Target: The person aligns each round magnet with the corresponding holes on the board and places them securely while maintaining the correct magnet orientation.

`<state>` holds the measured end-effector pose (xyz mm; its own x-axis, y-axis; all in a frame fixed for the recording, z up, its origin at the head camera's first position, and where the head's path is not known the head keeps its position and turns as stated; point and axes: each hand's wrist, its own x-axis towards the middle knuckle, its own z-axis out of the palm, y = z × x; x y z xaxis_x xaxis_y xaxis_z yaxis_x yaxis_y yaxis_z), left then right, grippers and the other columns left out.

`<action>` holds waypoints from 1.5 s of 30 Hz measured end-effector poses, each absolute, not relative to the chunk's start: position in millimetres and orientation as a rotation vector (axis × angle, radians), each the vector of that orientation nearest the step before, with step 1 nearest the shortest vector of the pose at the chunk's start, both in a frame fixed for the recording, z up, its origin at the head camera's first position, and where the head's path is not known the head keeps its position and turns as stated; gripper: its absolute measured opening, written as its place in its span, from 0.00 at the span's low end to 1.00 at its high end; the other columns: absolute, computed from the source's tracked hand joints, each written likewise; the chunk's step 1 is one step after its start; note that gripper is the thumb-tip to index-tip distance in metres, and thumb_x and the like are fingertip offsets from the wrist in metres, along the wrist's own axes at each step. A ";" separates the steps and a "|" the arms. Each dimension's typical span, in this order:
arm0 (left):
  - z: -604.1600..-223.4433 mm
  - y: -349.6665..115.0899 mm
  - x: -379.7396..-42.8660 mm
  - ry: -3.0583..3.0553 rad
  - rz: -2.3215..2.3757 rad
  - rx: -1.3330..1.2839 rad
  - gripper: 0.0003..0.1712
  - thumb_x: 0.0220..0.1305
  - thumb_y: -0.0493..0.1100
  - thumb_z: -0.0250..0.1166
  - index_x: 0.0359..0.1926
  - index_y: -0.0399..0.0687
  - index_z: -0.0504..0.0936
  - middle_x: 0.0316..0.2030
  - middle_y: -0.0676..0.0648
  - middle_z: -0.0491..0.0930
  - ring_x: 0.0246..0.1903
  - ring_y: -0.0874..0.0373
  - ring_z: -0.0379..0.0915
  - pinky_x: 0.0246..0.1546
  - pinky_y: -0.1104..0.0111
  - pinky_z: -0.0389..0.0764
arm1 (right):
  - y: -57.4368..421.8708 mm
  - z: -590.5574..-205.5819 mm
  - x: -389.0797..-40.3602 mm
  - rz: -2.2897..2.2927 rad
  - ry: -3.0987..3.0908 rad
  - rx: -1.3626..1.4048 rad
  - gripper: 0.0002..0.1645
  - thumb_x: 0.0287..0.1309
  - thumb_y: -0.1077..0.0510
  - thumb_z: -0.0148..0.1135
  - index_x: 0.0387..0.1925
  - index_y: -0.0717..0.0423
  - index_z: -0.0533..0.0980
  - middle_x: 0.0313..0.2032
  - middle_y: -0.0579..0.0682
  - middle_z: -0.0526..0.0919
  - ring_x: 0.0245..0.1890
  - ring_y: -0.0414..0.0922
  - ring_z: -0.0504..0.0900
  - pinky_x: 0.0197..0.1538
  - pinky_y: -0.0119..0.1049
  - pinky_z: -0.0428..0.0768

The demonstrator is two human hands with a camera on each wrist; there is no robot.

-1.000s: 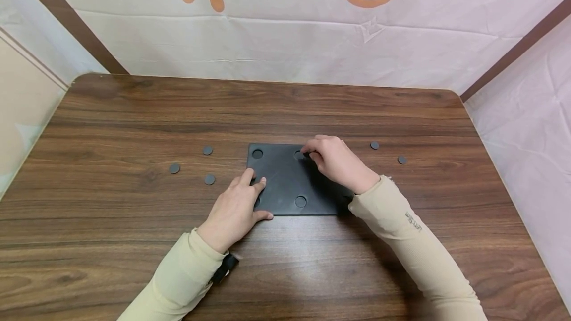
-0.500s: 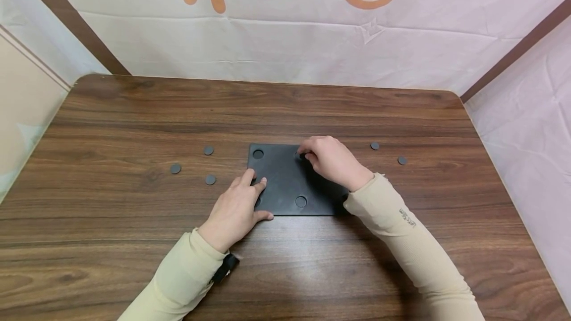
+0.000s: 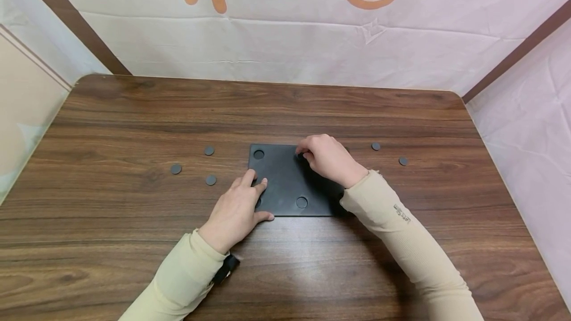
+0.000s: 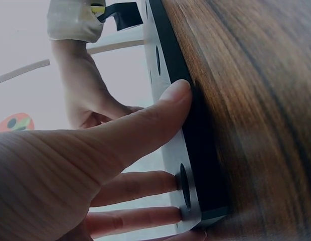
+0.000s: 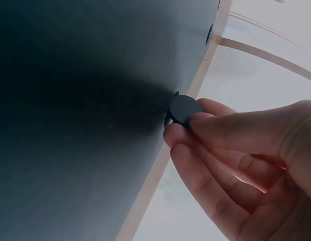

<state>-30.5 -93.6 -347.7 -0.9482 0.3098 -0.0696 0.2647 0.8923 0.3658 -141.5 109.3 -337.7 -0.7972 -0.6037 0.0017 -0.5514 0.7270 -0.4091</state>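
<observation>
A dark rectangular plate [image 3: 285,177] with round recesses lies on the wooden table. My left hand [image 3: 235,210] rests at the plate's left end, fingers spread over its surface. In the left wrist view the thumb [image 4: 168,108] lies along the plate's thick front edge. My right hand [image 3: 327,158] is over the far middle recess. In the right wrist view its thumb and fingers pinch a small dark disc [image 5: 185,109], tilted on edge right at the recess. The recesses at far left and near middle show no disc in them.
Several loose grey discs lie on the table [image 3: 134,241]: three left of the plate, one being the leftmost disc [image 3: 176,169], and two to the right, such as the far right disc [image 3: 403,161]. A white cloth wall [image 3: 285,48] stands behind.
My right hand has shifted slightly left, its fingertips moving closer over the far middle recess. The left hand stays in place on the plate.
</observation>
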 end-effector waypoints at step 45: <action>-349.1 -94.3 -30.3 2.943 0.544 0.458 0.40 0.46 0.51 0.76 0.58 0.35 0.77 0.53 0.35 0.70 0.51 0.40 0.72 0.39 0.55 0.80 | 106.6 -343.3 -143.0 -0.593 2.779 -0.945 0.15 0.60 0.72 0.53 0.42 0.65 0.83 0.40 0.57 0.82 0.40 0.51 0.83 0.44 0.39 0.81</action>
